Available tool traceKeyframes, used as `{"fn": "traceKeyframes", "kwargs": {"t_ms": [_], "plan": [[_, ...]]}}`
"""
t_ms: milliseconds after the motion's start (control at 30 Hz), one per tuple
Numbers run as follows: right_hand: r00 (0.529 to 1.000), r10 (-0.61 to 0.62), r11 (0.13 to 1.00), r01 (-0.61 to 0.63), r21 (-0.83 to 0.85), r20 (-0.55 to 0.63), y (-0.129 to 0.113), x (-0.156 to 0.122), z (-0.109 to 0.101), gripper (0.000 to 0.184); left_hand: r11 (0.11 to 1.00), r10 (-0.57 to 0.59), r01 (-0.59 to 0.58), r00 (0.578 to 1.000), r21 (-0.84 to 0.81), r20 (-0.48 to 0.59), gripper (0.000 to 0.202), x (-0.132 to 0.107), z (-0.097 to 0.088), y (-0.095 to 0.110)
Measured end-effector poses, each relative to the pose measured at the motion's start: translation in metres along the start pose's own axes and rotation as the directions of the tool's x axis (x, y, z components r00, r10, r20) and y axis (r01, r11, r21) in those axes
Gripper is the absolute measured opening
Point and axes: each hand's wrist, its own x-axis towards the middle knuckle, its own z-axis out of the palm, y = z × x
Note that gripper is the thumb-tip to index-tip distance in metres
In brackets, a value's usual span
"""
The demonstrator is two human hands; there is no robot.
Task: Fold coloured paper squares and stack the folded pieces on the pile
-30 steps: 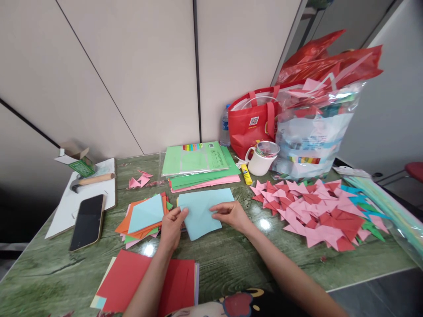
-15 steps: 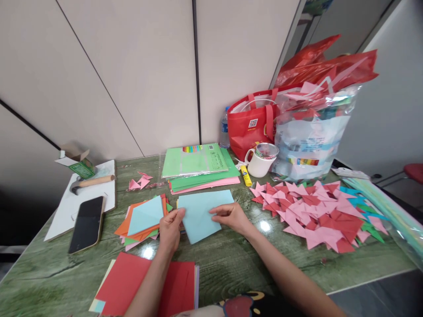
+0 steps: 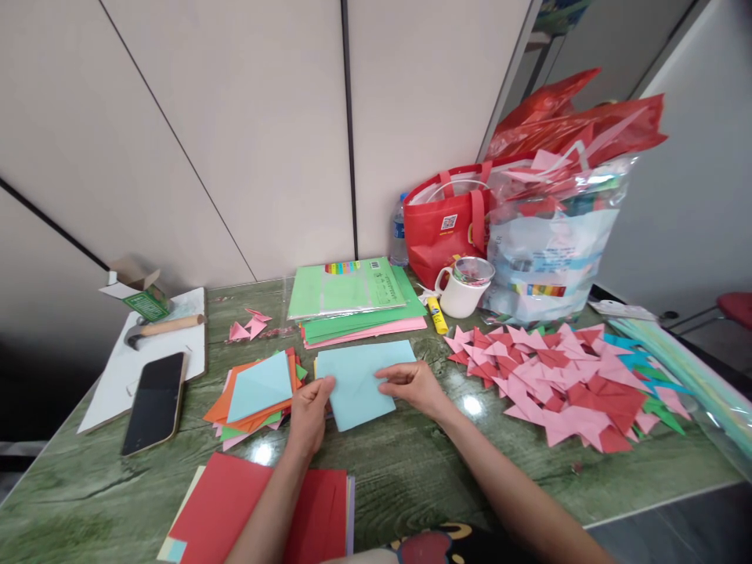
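Note:
A light-blue sheet of paper is held over the table in front of me, slightly tilted. My left hand pinches its left edge between thumb and fingers. On the right side of it, my right hand closes thumb and fingertips at the paper. Behind lies more light-blue paper, whose border with the held sheet is hard to make out. Just left of my left hand is a pile of orange, green and pink papers with a folded light-blue piece on top. Red paper sheets lie under my left forearm.
Folded pink and red paper shapes are heaped at right. Packaged green paper, a glue stick, a white mug, a red bag and a clear bag stand behind. A phone and hammer lie left.
Both hands have shifted very slightly to the right along with the held sheet. Their grip looks the same, and the view has tilted a little.

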Motion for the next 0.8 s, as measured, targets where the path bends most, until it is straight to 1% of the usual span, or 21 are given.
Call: {"fn": "traceKeyframes", "kwargs": {"t_ms": [133, 200, 300, 400, 567, 700, 800], "plan": [[0.999, -0.024, 1.0, 0.024, -0.005, -0.045, 0.002, 0.0018, -0.0025, 0.032, 0.995, -0.091, 0.093, 0.993, -0.026, 0.082, 0.032, -0.0015, 0.0025, 0.0007], [0.998, -0.033, 0.999, 0.033, 0.006, -0.058, 0.0027, 0.0025, -0.0037, 0.034, 0.996, -0.093, 0.094, 0.99, 0.004, 0.108, 0.033, -0.002, 0.003, -0.0002], [0.998, -0.031, 0.999, 0.032, 0.024, -0.057, 0.0034, 0.0029, -0.0041, 0.035, 0.997, -0.071, 0.067, 0.992, 0.044, 0.1, 0.035, -0.0023, 0.003, -0.0022], [0.998, -0.023, 0.999, 0.025, 0.035, -0.053, 0.0037, 0.0027, -0.0034, 0.035, 0.996, -0.08, 0.077, 0.993, 0.04, 0.087, 0.034, -0.0027, 0.0029, -0.0026], [0.999, -0.011, 0.999, 0.013, 0.049, -0.049, 0.0044, 0.0029, -0.003, 0.034, 0.996, -0.085, 0.085, 0.99, 0.009, 0.109, 0.034, -0.003, 0.0025, -0.001], [0.998, -0.002, 0.998, 0.007, 0.07, -0.065, 0.0039, 0.0035, -0.0036, 0.033, 0.992, -0.129, 0.128, 0.982, 0.011, 0.135, 0.034, -0.0032, 0.0029, 0.0013], [0.994, 0.0, 0.997, 0.009, 0.077, -0.107, 0.0024, 0.0041, -0.0039, 0.032, 0.984, -0.178, 0.178, 0.964, 0.021, 0.198, 0.032, -0.0049, 0.0042, 0.0041]]}}
